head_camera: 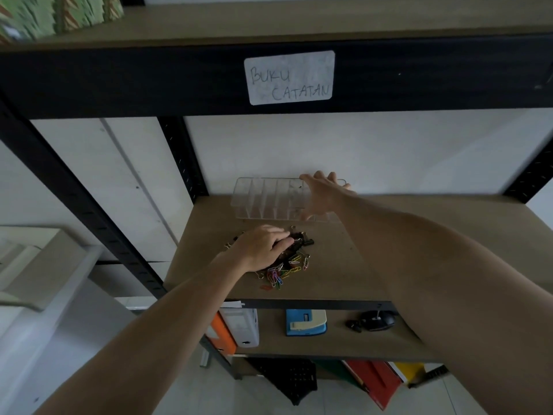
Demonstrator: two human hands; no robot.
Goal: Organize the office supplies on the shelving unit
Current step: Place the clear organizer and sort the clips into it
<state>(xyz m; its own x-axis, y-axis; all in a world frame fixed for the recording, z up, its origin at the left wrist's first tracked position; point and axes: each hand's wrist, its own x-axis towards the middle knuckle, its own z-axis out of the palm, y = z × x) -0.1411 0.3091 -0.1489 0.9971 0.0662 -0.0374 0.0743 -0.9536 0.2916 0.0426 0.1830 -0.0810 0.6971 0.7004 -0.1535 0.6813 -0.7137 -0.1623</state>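
Observation:
A clear plastic organizer (263,199) with several slim compartments stands at the back of the middle shelf (353,265). My right hand (323,196) reaches over its right end, fingers spread and touching it. In front of it lies a heap of black binder clips (305,242) and coloured paper clips (284,272). My left hand (263,248) rests on top of the heap, fingers curled down into the binder clips; whether it has hold of any is hidden.
A label reading "BUKU CATATAN" (289,77) is stuck on the upper shelf beam. A green patterned box (57,13) sits on top. The lower shelf holds an orange binder (223,333), a blue hole punch (305,323) and a black mouse (378,320). Folders stand below.

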